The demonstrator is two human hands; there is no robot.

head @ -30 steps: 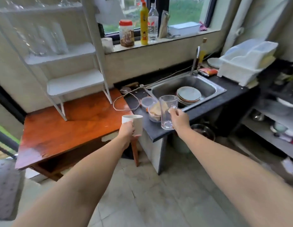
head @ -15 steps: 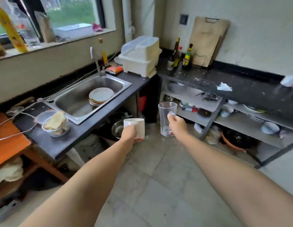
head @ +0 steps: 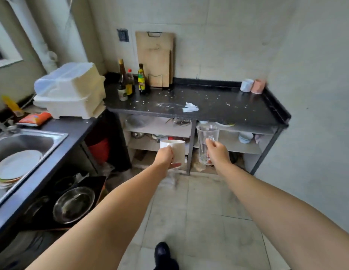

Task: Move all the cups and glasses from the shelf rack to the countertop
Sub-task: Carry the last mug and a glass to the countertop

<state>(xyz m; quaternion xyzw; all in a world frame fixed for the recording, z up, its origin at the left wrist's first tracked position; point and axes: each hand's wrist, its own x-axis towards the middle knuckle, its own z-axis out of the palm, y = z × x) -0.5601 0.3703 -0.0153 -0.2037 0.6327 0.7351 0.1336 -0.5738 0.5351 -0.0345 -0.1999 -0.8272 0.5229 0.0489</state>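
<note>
Head view: the dark countertop (head: 218, 106) fills the far wall ahead, two cups (head: 252, 86) already at its back right corner, a scrap of paper (head: 189, 108) near its front edge. Held out below its edge, both upright, are the glass (head: 205, 137), pinched at mid-height by the right hand (head: 217, 152), and the white mug (head: 174, 149), gripped round its side by the left hand (head: 166, 157). I'd guess the glass is slick, thin-walled and breakable and wants a fuller wrap low down, while the mug looks heavier, stiff and safely held.
</note>
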